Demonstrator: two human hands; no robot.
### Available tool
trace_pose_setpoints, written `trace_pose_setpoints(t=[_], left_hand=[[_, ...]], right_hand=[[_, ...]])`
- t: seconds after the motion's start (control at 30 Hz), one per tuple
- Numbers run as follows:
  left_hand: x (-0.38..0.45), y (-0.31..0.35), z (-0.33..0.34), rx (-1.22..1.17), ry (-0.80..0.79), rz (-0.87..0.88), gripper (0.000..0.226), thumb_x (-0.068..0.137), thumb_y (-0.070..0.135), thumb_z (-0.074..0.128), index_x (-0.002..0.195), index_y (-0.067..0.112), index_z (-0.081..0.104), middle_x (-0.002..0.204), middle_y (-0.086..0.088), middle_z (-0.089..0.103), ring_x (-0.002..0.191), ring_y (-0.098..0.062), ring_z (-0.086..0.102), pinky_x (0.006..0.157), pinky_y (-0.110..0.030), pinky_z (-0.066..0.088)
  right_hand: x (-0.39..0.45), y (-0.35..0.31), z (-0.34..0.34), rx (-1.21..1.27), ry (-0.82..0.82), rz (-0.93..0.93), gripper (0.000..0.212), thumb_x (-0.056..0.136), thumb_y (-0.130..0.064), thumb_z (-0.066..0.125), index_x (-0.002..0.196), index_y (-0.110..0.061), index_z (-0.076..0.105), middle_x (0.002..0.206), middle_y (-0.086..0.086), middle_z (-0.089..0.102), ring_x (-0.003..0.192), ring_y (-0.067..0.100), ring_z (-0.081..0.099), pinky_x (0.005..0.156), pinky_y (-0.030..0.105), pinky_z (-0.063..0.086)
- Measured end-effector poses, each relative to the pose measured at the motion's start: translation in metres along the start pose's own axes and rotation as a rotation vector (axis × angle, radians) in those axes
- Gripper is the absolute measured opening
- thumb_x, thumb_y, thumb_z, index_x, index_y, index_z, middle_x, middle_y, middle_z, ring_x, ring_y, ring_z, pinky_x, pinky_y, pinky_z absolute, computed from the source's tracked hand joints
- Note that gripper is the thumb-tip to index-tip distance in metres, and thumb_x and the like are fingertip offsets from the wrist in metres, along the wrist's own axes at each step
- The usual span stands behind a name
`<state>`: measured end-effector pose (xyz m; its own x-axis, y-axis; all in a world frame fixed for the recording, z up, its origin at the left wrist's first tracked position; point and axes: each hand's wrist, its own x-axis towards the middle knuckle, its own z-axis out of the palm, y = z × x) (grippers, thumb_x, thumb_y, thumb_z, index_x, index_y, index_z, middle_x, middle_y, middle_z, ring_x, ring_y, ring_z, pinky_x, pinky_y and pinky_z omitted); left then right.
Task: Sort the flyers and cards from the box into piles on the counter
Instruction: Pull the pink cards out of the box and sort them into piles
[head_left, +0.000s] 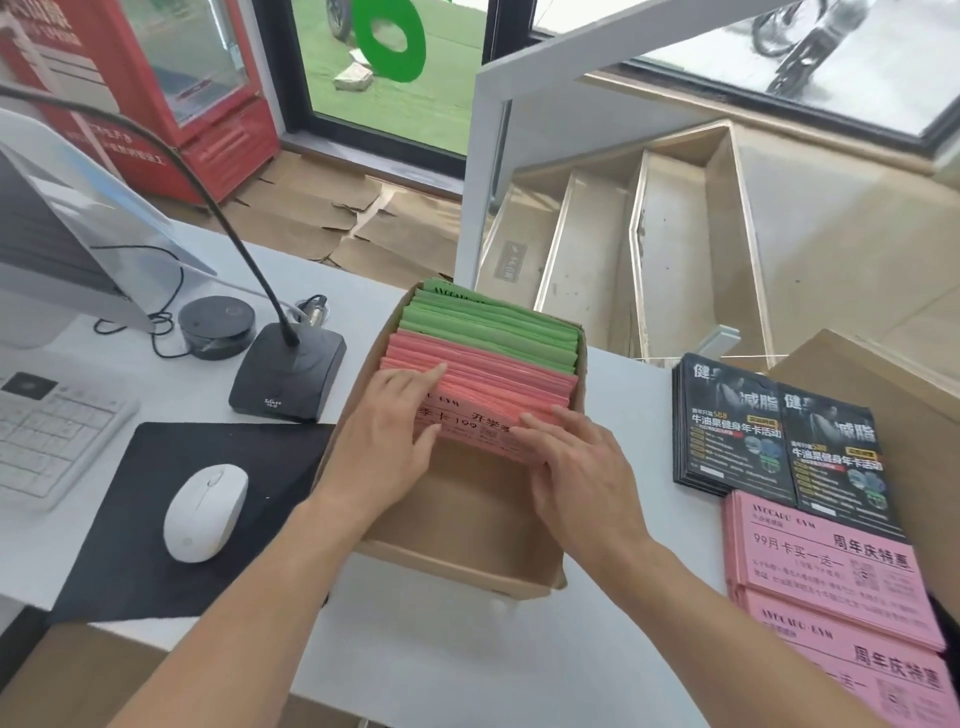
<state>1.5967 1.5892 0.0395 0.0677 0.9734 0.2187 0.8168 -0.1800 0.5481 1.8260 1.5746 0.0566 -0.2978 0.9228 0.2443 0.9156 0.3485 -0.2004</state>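
Head view looks down on a cardboard box (457, 525) that stands on the white counter (467, 649). Inside the box, the far part is filled with green flyers (493, 325) standing on edge, and just in front of them stand the salmon-red flyers (483, 384). The near part of the box shows only its bare brown bottom.

Both hands reach into the box. The left hand (392, 441) lies on the left side of the red flyers; its index finger is stretched out along their top edges and its thumb presses on the printed front sheet. The right hand (576, 462) is on the right side of the same stack, its fingers spread and slightly bent over the top edges, tilting the front sheets toward the person.

Right of the box, on the counter, lie two piles of black flyers (779, 441) side by side, and nearer than these, two piles of pink cards (831, 571). Left of the box are a black microphone base (285, 374), a white mouse (205, 512) on a black pad (130, 545), and a white keyboard (47, 436).
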Motion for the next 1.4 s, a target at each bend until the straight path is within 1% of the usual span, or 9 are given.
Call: trace_pose_setpoints(t=[0.17, 0.37, 0.53, 0.7, 0.93, 1.13, 1.2, 1.3, 1.4], left_hand=[[0.001, 0.002, 0.001, -0.028, 0.019, -0.014, 0.066, 0.090, 0.020, 0.071, 0.150, 0.022, 0.045, 0.134, 0.001, 0.058, 0.133, -0.014, 0.041, 0.109, -0.032, 0.040], [-0.001, 0.002, 0.003, -0.055, 0.020, -0.011, 0.063, 0.091, 0.020, 0.070, 0.149, 0.022, 0.046, 0.142, 0.001, 0.055, 0.139, -0.012, 0.039, 0.113, -0.029, 0.033], [-0.001, 0.002, 0.004, -0.074, 0.032, -0.035, 0.064, 0.093, 0.021, 0.068, 0.152, 0.023, 0.043, 0.150, 0.001, 0.050, 0.144, -0.010, 0.036, 0.115, -0.018, 0.018], [-0.002, 0.001, 0.003, -0.103, 0.026, -0.042, 0.067, 0.093, 0.018, 0.068, 0.153, 0.024, 0.040, 0.151, 0.004, 0.049, 0.144, -0.008, 0.038, 0.118, -0.023, 0.026], [-0.001, 0.001, 0.003, -0.121, 0.026, -0.060, 0.064, 0.093, 0.017, 0.069, 0.152, 0.022, 0.043, 0.151, 0.006, 0.050, 0.143, -0.006, 0.039, 0.117, -0.017, 0.024], [0.000, -0.002, 0.006, -0.130, 0.046, -0.063, 0.061, 0.091, 0.014, 0.071, 0.147, 0.021, 0.050, 0.142, 0.004, 0.059, 0.139, -0.007, 0.046, 0.118, -0.026, 0.033], [0.000, -0.002, 0.005, -0.127, 0.056, -0.060, 0.058, 0.090, 0.011, 0.072, 0.145, 0.020, 0.053, 0.141, 0.004, 0.060, 0.138, -0.008, 0.048, 0.117, -0.025, 0.033], [0.000, 0.000, 0.004, -0.127, 0.067, -0.063, 0.057, 0.090, 0.007, 0.071, 0.143, 0.020, 0.055, 0.140, 0.004, 0.061, 0.137, -0.009, 0.048, 0.115, -0.022, 0.031], [0.000, 0.001, 0.002, -0.148, 0.073, -0.058, 0.061, 0.089, 0.003, 0.070, 0.144, 0.020, 0.052, 0.133, 0.007, 0.065, 0.130, -0.009, 0.054, 0.112, -0.022, 0.034]], right_hand=[[0.006, -0.005, -0.001, -0.016, 0.065, -0.079, 0.038, 0.074, -0.002, 0.079, 0.100, -0.029, 0.076, 0.090, -0.012, 0.076, 0.090, 0.016, 0.068, 0.078, 0.033, 0.051], [0.007, -0.004, 0.008, -0.057, 0.123, -0.121, 0.035, 0.077, -0.003, 0.078, 0.103, -0.028, 0.077, 0.107, -0.009, 0.076, 0.100, 0.019, 0.072, 0.078, 0.034, 0.054], [0.005, -0.001, 0.009, -0.078, 0.132, -0.154, 0.036, 0.078, -0.003, 0.076, 0.104, -0.028, 0.077, 0.111, -0.010, 0.075, 0.104, 0.017, 0.071, 0.079, 0.033, 0.053], [0.005, -0.002, 0.009, -0.072, 0.138, -0.172, 0.033, 0.080, -0.005, 0.076, 0.103, -0.029, 0.078, 0.108, -0.011, 0.075, 0.103, 0.017, 0.072, 0.079, 0.034, 0.054], [0.005, -0.002, 0.010, -0.077, 0.127, -0.164, 0.034, 0.079, -0.006, 0.076, 0.102, -0.030, 0.078, 0.108, -0.012, 0.075, 0.106, 0.016, 0.071, 0.080, 0.034, 0.054], [0.005, -0.003, 0.006, -0.097, 0.127, -0.150, 0.030, 0.080, -0.006, 0.075, 0.100, -0.029, 0.077, 0.103, -0.011, 0.076, 0.108, 0.021, 0.069, 0.085, 0.037, 0.051], [0.006, -0.004, 0.005, -0.068, 0.108, -0.170, 0.027, 0.082, -0.006, 0.073, 0.098, -0.028, 0.076, 0.094, -0.012, 0.077, 0.100, 0.022, 0.067, 0.083, 0.036, 0.048], [0.007, -0.007, 0.004, -0.001, -0.003, -0.128, 0.032, 0.084, -0.003, 0.068, 0.106, -0.026, 0.071, 0.092, -0.010, 0.073, 0.081, 0.021, 0.066, 0.067, 0.035, 0.053], [0.009, -0.011, 0.001, 0.024, -0.129, -0.087, 0.046, 0.085, -0.001, 0.056, 0.121, -0.030, 0.051, 0.099, -0.010, 0.070, 0.077, 0.023, 0.063, 0.057, 0.034, 0.049]])
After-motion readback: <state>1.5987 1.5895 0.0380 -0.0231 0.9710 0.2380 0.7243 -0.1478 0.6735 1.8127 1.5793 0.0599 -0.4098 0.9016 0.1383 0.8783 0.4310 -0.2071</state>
